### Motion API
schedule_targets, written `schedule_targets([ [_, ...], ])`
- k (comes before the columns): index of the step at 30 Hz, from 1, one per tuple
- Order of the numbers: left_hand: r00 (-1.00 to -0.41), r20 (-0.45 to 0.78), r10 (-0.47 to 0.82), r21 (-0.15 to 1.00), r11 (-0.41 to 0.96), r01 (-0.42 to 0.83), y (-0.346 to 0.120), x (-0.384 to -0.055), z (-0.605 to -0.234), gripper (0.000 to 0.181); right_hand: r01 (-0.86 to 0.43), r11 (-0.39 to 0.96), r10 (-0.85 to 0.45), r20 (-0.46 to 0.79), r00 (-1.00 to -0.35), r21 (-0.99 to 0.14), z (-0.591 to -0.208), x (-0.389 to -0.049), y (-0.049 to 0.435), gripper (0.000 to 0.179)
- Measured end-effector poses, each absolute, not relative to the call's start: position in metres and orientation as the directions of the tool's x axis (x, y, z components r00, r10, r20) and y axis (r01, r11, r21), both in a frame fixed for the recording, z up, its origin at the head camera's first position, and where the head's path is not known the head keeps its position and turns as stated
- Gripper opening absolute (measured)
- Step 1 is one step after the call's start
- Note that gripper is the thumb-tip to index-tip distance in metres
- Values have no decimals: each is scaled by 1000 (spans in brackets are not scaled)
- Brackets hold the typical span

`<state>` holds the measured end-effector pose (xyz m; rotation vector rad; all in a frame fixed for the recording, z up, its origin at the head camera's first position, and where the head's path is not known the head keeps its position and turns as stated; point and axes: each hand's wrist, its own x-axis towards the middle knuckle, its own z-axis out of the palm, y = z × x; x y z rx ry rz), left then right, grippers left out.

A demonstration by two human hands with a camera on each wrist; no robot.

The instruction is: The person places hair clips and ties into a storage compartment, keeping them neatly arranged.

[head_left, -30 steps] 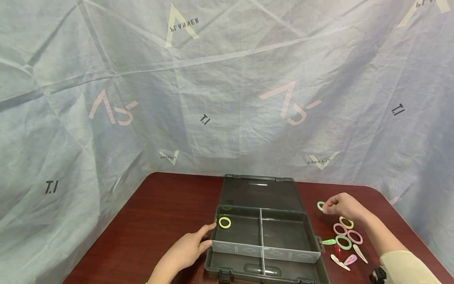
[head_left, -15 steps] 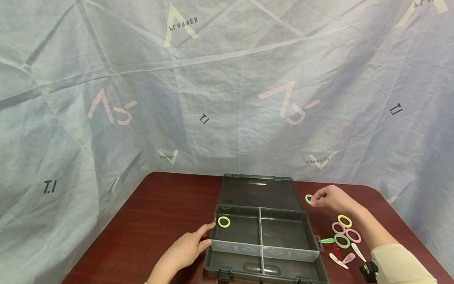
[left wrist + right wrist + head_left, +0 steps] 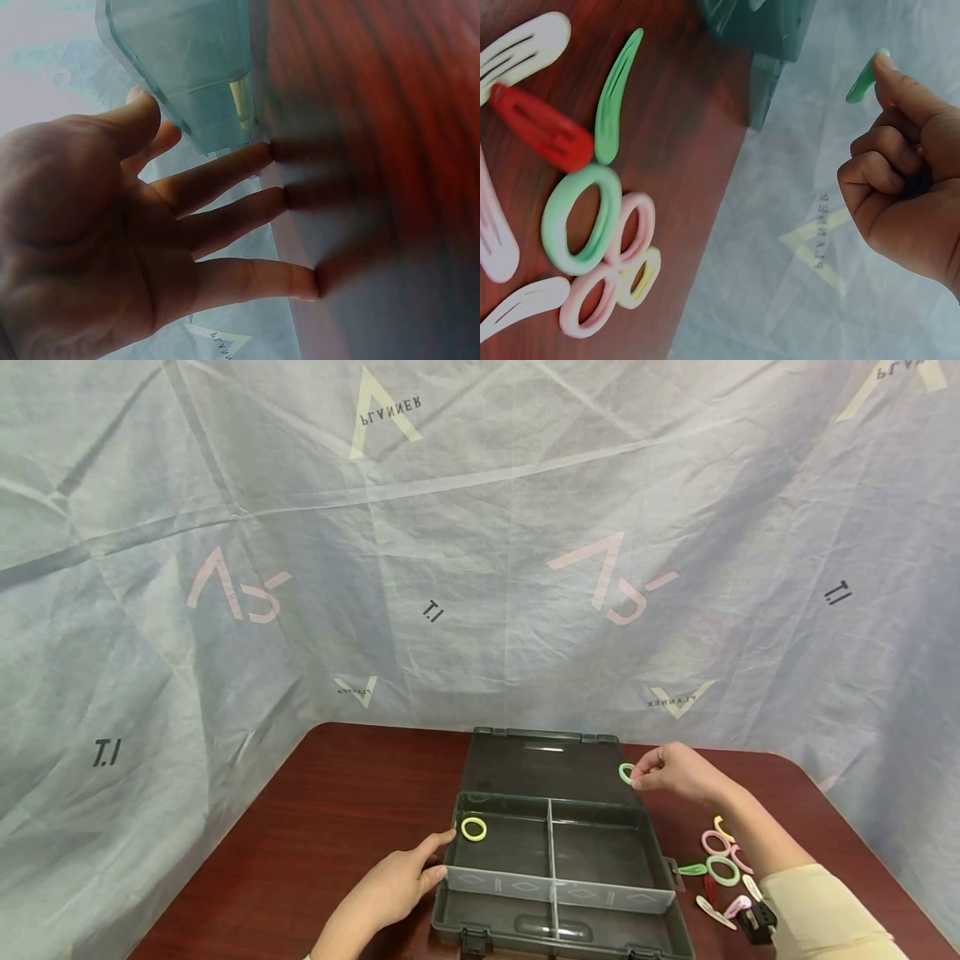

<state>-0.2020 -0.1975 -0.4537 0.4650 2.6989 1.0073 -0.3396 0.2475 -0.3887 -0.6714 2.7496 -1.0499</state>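
Observation:
In the head view my right hand (image 3: 678, 772) pinches a green hair tie (image 3: 861, 84) between thumb and forefinger, held up over the right edge of the box's opened lid (image 3: 540, 768). The remaining fingers are curled into the palm in the right wrist view. My left hand (image 3: 393, 881) rests at the left wall of a dark, see-through divided box (image 3: 607, 853), its thumb and forefinger at the rim. In the left wrist view its lower fingers stretch straight toward the red-brown table. One yellow hair tie (image 3: 474, 840) lies in the box's back left compartment.
Right of the box lie a green hair tie (image 3: 553, 217), pink hair ties (image 3: 570, 309) and a yellow one (image 3: 656, 262). Around them are snap hair clips: red (image 3: 544, 129), green (image 3: 615, 97), pink (image 3: 495, 232) and white (image 3: 532, 45). A grey cloth (image 3: 480, 527) hangs behind the table.
My right hand has carried the green hair tie leftward and slightly up, from above the table to over the lid's right edge. The left hand stays at the box.

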Motion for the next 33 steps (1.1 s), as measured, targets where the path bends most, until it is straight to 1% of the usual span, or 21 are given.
schedule_targets([
  [7, -922, -95, 376, 667, 711, 222, -198, -201, -452, 55, -391, 645, -468, 64, -881, -657, -382, -342, 226, 6],
  [15, -921, -81, 381, 662, 711, 236, -198, -200, -450, 55, -412, 634, -495, 66, -866, -655, -376, -343, 201, 9],
  [22, -923, -84, 376, 664, 712, 229, -198, -200, -451, 55, -409, 603, -524, 46, -850, -685, -372, -344, 181, 13],
  [29, -926, -82, 370, 661, 715, 227, -197, -201, -452, 55, -426, 580, -549, 53, -834, -694, -373, -345, 164, 9],
  [33, -926, -86, 369, 661, 717, 224, -197, -201, -452, 55, -415, 570, -554, 42, -832, -709, -374, -343, 156, 9],
])
